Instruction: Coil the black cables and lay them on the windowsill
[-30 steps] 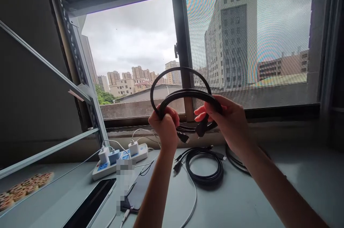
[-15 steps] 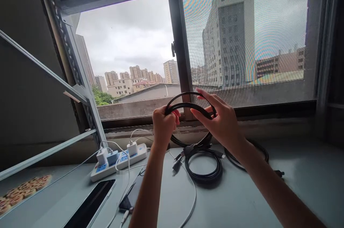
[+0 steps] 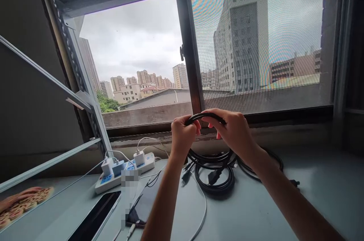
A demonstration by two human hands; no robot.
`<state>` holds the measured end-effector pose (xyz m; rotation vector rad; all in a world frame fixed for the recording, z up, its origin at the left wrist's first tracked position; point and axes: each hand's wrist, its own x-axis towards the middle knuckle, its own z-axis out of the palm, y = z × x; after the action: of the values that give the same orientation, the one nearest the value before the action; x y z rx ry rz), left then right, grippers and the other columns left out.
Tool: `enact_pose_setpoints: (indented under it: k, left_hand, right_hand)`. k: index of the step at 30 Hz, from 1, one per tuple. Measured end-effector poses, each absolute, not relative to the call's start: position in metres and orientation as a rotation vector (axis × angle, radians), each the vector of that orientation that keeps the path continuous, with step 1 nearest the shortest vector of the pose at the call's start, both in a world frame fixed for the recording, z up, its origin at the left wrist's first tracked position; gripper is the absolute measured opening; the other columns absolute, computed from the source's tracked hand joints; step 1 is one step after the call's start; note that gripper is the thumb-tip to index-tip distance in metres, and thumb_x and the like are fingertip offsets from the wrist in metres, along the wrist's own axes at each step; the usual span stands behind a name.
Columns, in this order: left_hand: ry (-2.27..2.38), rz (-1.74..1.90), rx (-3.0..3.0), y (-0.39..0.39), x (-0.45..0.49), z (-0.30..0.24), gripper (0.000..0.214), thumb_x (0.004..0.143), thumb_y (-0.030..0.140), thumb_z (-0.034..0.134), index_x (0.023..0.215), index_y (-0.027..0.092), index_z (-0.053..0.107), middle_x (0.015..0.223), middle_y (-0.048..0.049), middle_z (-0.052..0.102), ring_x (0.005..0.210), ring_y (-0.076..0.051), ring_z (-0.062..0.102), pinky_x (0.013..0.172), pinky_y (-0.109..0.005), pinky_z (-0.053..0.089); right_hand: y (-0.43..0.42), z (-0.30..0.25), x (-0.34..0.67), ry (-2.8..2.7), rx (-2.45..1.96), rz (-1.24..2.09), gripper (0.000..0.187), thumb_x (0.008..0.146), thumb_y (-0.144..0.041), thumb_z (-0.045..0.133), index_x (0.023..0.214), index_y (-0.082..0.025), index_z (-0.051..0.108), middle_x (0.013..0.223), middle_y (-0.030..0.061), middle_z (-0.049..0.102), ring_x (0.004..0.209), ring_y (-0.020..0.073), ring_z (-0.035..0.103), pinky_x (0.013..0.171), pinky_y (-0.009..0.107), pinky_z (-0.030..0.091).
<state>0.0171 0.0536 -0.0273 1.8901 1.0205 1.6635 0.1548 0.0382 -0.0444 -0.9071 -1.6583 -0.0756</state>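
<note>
A coiled black cable (image 3: 207, 115) is stretched between my two hands above the table, its loops hanging down behind them. My left hand (image 3: 183, 135) is closed around the left side of the coil. My right hand (image 3: 234, 131) grips the right side, fingers over the top and thumb below. A black plug (image 3: 214, 176) dangles from the held coil, in front of a second coiled black cable (image 3: 217, 191) lying on the table. The inner fingers of both hands are partly hidden.
A third black cable (image 3: 280, 161) lies behind my right forearm. To the left are a white power strip (image 3: 149, 162) with chargers and white cords, a black phone (image 3: 95, 216) and a dark flat device (image 3: 145, 205). Another person's hand (image 3: 27, 191) rests on a patterned item (image 3: 40, 196) at far left.
The coil's loose upper loop has been gathered in with the others. My hands have come closer together, and the right hand has closed on the coil. Another person's hand has appeared at left.
</note>
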Motion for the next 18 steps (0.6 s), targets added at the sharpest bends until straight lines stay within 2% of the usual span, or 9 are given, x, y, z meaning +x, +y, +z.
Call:
enact_pose_setpoints:
  k: [3, 6, 9, 11, 14, 18]
  left_hand:
    - [1.009, 1.549, 1.861, 0.050, 0.018, -0.026, 0.014, 0.052, 0.018, 0.039, 0.049, 0.017, 0.052, 0.039, 0.0011, 0.049, 0.028, -0.008, 0.039, 0.029, -0.016, 0.026]
    - [1.171, 1.218, 1.879, 0.056, 0.012, -0.030, 0.014, 0.063, 0.024, 0.043, 0.057, 0.016, 0.054, 0.043, -0.0020, 0.055, 0.027, -0.011, 0.044, 0.028, -0.017, 0.028]
    - [1.483, 0.875, 1.899, 0.075, 0.004, -0.043, 0.016, 0.070, 0.025, 0.044, 0.064, 0.015, 0.056, 0.041, -0.0027, 0.055, 0.028, -0.014, 0.046, 0.029, -0.019, 0.033]
    - [1.553, 0.786, 1.877, 0.094, -0.001, -0.059, 0.014, 0.073, 0.022, 0.044, 0.068, 0.015, 0.055, 0.041, -0.0017, 0.055, 0.029, -0.013, 0.046, 0.031, -0.020, 0.035]
    - [1.656, 0.637, 1.837, 0.120, -0.005, -0.085, 0.016, 0.079, 0.017, 0.041, 0.074, 0.012, 0.056, 0.039, 0.0002, 0.051, 0.034, -0.015, 0.051, 0.038, -0.022, 0.042]
    - [1.807, 0.451, 1.830, 0.138, -0.005, -0.116, 0.018, 0.085, 0.022, 0.048, 0.087, 0.009, 0.060, 0.051, -0.0017, 0.059, 0.048, -0.017, 0.060, 0.051, -0.027, 0.050]
  right_hand:
    - [0.044, -0.045, 0.157, -1.641, -0.973, -0.117, 0.034, 0.088, -0.051, 0.045, 0.097, -0.027, 0.067, 0.063, -0.0035, 0.065, 0.049, 0.0136, 0.057, 0.053, 0.024, 0.036]
    - [0.059, -0.052, 0.157, -1.730, -1.072, -0.065, 0.030, 0.089, -0.049, 0.045, 0.093, -0.028, 0.066, 0.066, -0.0036, 0.066, 0.063, 0.0155, 0.062, 0.059, 0.024, 0.038]
    - [0.083, -0.072, 0.154, -1.888, -1.272, 0.051, 0.031, 0.092, -0.048, 0.040, 0.106, -0.029, 0.061, 0.094, -0.0015, 0.069, 0.090, 0.0165, 0.063, 0.073, 0.025, 0.042]
    - [0.100, -0.092, 0.151, -1.903, -1.390, 0.091, 0.035, 0.092, -0.046, 0.040, 0.115, -0.024, 0.056, 0.110, 0.0044, 0.065, 0.102, 0.0198, 0.060, 0.079, 0.028, 0.042]
    - [0.121, -0.122, 0.150, -1.992, -1.573, 0.184, 0.046, 0.082, -0.030, 0.062, 0.124, -0.017, 0.050, 0.108, 0.0100, 0.064, 0.097, 0.0227, 0.061, 0.078, 0.032, 0.046]
    - [0.136, -0.151, 0.152, -2.094, -1.764, 0.239, 0.036, 0.089, -0.031, 0.054, 0.122, -0.017, 0.051, 0.113, 0.0078, 0.059, 0.096, 0.0189, 0.060, 0.082, 0.039, 0.050]
